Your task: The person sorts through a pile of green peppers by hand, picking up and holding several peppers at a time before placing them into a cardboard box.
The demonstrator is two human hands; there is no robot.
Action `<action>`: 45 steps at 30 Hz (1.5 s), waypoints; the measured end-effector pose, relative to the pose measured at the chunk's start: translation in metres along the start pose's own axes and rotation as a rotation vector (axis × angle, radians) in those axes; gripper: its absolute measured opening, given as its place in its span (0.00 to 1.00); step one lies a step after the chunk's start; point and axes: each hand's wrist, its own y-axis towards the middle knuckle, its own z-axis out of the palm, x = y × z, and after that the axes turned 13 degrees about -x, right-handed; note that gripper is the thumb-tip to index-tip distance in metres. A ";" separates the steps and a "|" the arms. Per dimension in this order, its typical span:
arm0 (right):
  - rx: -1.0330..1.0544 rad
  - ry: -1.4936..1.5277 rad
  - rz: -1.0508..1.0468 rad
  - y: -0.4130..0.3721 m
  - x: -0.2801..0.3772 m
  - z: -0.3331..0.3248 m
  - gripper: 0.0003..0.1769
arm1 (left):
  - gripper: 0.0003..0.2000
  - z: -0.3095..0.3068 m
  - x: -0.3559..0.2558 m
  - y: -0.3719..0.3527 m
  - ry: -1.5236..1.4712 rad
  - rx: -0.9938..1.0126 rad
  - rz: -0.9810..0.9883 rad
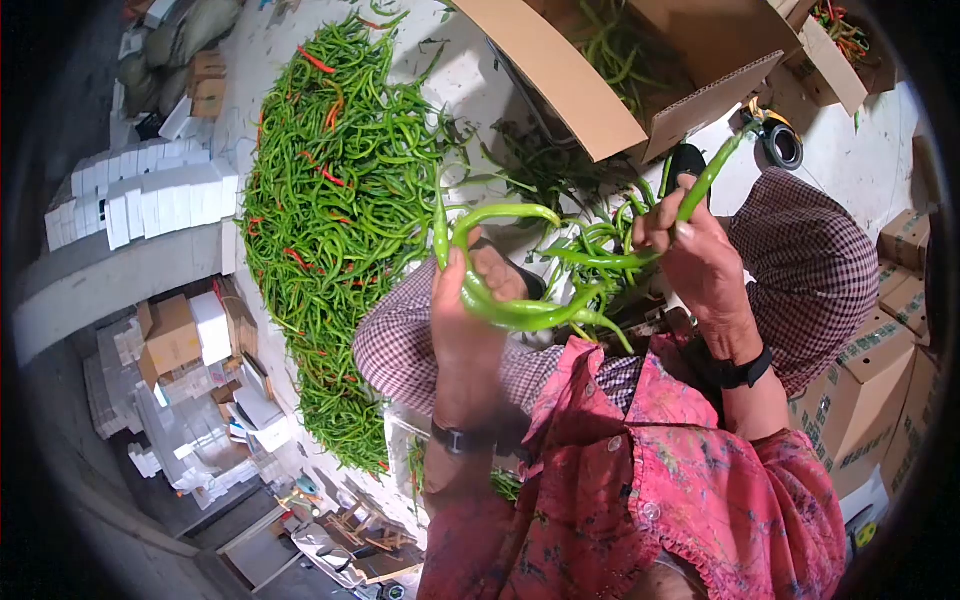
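From where I stand, I see a seated person whose two hands are both occupied, near the middle of the frame. The left hand point(456, 325) is curled around several green peppers point(520, 318), with the thumb laid against them; how many there are, I cannot count surely. The right hand point(705, 255) pinches a single pepper point(712, 180) between thumb and bent fingers. This grip leaves much of its length free, perhaps so that it can be seen well.

This single pepper is slanted, its long axis rising towards the upper right of the frame. Those in the left hand do not agree in direction: one stands almost upright, one arches over to the right, and one lies nearly level, its end near a thin tip which bends downward. Another pepper point(605, 260) lies level between the hands; whether the right hand holds it also, I cannot tell.

A large heap of peppers point(350, 200) spreads at the left of centre, and a smaller pile point(625, 215) is between the knees, I suppose to be within easy reach. The cardboard box point(570, 75) at the upper right has its flaps folded outward, probably to leave the mouth free; peppers lie inside.
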 end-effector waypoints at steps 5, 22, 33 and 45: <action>-0.136 -0.158 0.034 0.000 -0.001 0.005 0.12 | 0.14 0.029 0.004 -0.022 0.157 -0.233 0.054; -0.204 -0.493 0.155 -0.010 0.008 0.027 0.14 | 0.14 0.041 0.025 -0.024 0.329 -0.027 0.167; -0.113 -0.435 0.195 -0.005 0.006 0.012 0.14 | 0.14 0.040 0.024 -0.019 0.236 -0.096 0.090; 0.227 -0.213 0.686 -0.015 -0.017 0.012 0.18 | 0.18 0.034 0.038 0.006 0.361 -0.055 0.147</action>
